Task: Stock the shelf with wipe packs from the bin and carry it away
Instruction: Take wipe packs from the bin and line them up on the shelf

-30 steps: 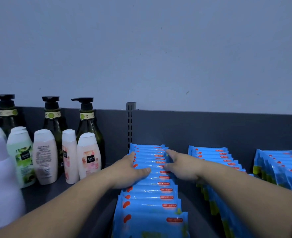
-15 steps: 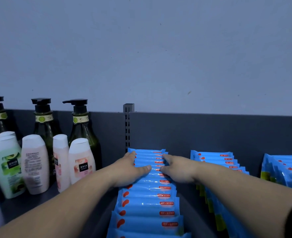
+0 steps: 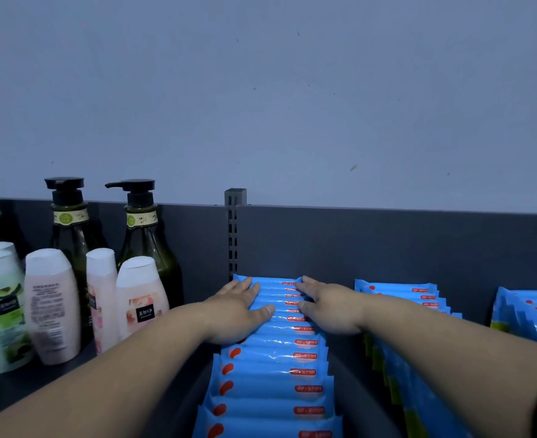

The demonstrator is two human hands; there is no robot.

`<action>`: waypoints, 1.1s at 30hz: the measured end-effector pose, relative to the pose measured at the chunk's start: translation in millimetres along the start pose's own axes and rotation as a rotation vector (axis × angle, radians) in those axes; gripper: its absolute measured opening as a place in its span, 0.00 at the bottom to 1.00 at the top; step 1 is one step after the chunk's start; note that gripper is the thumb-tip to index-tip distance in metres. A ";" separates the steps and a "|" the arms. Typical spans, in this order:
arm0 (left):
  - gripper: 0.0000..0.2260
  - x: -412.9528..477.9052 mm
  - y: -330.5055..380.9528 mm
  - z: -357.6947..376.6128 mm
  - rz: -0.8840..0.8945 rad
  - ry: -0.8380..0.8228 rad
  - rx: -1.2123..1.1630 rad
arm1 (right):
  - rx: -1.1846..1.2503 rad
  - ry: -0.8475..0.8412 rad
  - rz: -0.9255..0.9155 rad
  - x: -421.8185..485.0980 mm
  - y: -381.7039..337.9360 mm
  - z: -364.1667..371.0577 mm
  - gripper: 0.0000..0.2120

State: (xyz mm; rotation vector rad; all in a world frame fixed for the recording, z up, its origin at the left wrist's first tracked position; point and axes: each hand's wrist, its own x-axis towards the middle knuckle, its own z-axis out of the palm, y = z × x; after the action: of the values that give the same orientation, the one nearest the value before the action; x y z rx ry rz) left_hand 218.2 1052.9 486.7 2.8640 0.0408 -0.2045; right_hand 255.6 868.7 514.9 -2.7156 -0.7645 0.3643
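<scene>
A row of blue wipe packs [image 3: 273, 368] with red labels runs from the dark shelf back panel [image 3: 355, 245] toward me. My left hand [image 3: 237, 311] lies flat on the left side of the row's far end, fingers straight, thumb across the packs. My right hand [image 3: 327, 308] rests on the right side of the same packs, fingers stretched toward the back. A second row of wipe packs [image 3: 409, 314] stands to the right, and a third row [image 3: 529, 314] sits at the far right edge. No bin is in view.
Pump bottles [image 3: 144, 235] and pale lotion bottles [image 3: 52, 308] crowd the shelf to the left of the wipes. A slotted upright post [image 3: 234, 235] divides the back panel. Above it is a plain grey wall [image 3: 292, 90].
Both hands have slid along the row of packs toward the back panel, and the view has shifted slightly to the right.
</scene>
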 end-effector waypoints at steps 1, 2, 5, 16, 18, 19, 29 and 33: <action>0.34 -0.3 0.2 -1.3 -0.002 -0.005 0.024 | -0.029 0.006 -0.009 1.6 1.5 -0.7 0.25; 0.34 -0.2 0.7 -2.6 -0.003 -0.002 0.055 | -0.062 0.020 -0.018 3.8 3.4 -0.9 0.25; 0.35 1.4 3.6 -3.6 0.001 0.024 0.143 | -0.176 0.076 -0.045 9.6 8.6 2.8 0.28; 0.37 5.6 3.5 -2.5 -0.010 -0.050 0.235 | -0.307 0.037 -0.043 16.0 14.5 7.9 0.28; 0.37 6.3 3.0 -1.9 -0.012 -0.053 0.235 | -0.307 0.027 -0.037 16.5 14.3 8.2 0.28; 0.37 6.5 3.0 -1.5 -0.013 -0.053 0.235 | -0.308 0.026 -0.035 16.4 14.2 8.5 0.28; 0.33 -9.7 0.6 -2.3 0.028 -0.031 0.223 | -0.330 0.019 -0.066 5.9 2.6 9.2 0.27; 0.32 -12.5 0.5 -2.1 0.017 -0.054 0.268 | -0.412 -0.042 -0.060 3.8 -3.6 6.9 0.26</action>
State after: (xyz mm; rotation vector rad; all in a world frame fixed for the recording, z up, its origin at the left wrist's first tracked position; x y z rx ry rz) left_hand 206.1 1052.9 490.7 3.1223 -0.0236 -0.3052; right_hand 254.9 875.2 509.1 -3.0616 -1.0289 0.2754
